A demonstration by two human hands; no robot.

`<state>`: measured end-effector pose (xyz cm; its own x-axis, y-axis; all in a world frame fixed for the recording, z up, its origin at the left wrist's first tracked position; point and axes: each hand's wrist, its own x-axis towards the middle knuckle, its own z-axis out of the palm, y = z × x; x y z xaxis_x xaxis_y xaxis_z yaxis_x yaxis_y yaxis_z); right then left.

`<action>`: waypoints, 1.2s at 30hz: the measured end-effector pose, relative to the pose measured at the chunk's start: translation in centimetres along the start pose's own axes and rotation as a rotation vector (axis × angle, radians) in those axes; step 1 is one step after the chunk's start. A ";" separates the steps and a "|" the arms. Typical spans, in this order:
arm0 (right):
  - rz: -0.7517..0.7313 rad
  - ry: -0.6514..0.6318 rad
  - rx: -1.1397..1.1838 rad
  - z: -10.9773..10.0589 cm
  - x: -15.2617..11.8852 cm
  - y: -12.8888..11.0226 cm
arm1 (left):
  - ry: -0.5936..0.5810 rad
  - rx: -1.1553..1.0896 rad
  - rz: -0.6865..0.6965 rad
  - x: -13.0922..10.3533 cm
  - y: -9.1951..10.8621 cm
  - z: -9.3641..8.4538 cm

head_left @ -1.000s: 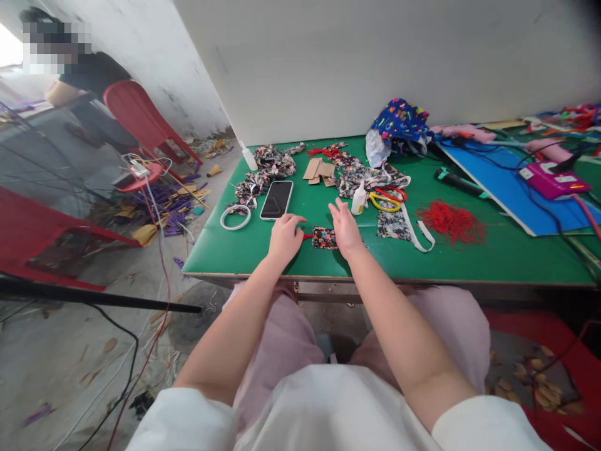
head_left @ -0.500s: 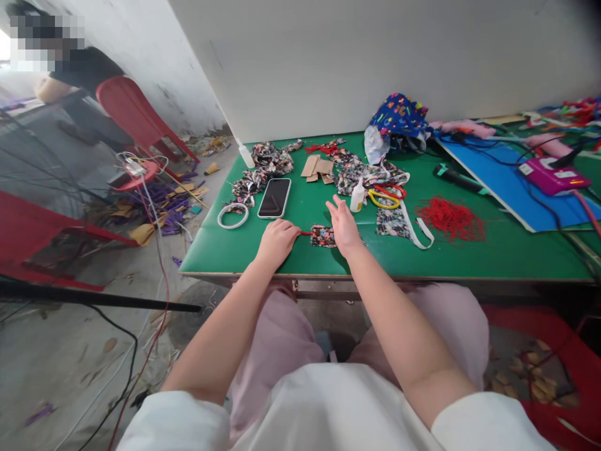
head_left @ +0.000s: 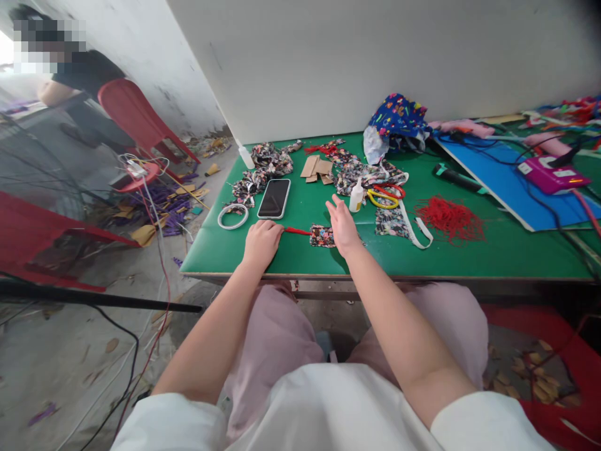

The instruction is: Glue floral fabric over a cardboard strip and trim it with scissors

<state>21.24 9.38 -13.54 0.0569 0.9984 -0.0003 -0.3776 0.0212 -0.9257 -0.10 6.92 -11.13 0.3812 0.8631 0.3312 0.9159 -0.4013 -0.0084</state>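
Observation:
My left hand (head_left: 263, 243) is closed at the left end of some red thread (head_left: 297, 231), low over the table. The thread runs right to a small piece of dark floral fabric (head_left: 322, 235) lying flat. On the right end of that fabric rests the edge of my right hand (head_left: 342, 227), its fingers stretched up and apart, partly covering the fabric. Behind the right hand stands a small white glue bottle (head_left: 355, 198), beside scissors (head_left: 385, 197) with yellow and red handles. A phone (head_left: 274, 198) lies beyond the left hand.
The green table (head_left: 300, 266) also bears a tape roll (head_left: 233, 216), cardboard pieces (head_left: 316, 169), floral cloth (head_left: 270, 161), a red thread pile (head_left: 451, 219) and a blue board (head_left: 498, 181) with a magenta device (head_left: 553, 175). A person (head_left: 89, 81) sits at far left.
My left hand has moved left, away from the fabric, and a longer stretch of red thread shows. My right hand stays in place on the fabric.

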 end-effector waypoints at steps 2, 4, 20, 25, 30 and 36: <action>-0.002 0.001 -0.001 0.0 0.0 0.0 | 0.004 0.001 -0.031 0.0 0.0 -0.2; -0.003 0.001 -0.004 0.0 -0.1 0.0 | 0.002 -0.013 -0.047 0.1 0.2 -0.3; -0.025 -0.003 0.001 0.1 0.0 0.0 | -0.095 -0.080 0.049 1.3 -0.9 -0.3; -0.030 -0.001 0.000 0.1 -0.1 -0.1 | -0.062 -0.097 0.023 0.9 1.5 -0.9; -0.032 0.002 -0.005 0.2 -0.1 -0.1 | -0.166 -0.142 0.135 0.0 4.9 -0.4; -0.035 -0.002 -0.006 0.2 -0.1 -0.1 | -0.215 -0.100 0.067 -1.0 5.5 -0.2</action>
<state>21.06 9.32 -13.39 0.0678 0.9971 0.0331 -0.3700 0.0560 -0.9273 4.53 3.79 -11.27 0.4689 0.8745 0.1242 0.8746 -0.4793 0.0734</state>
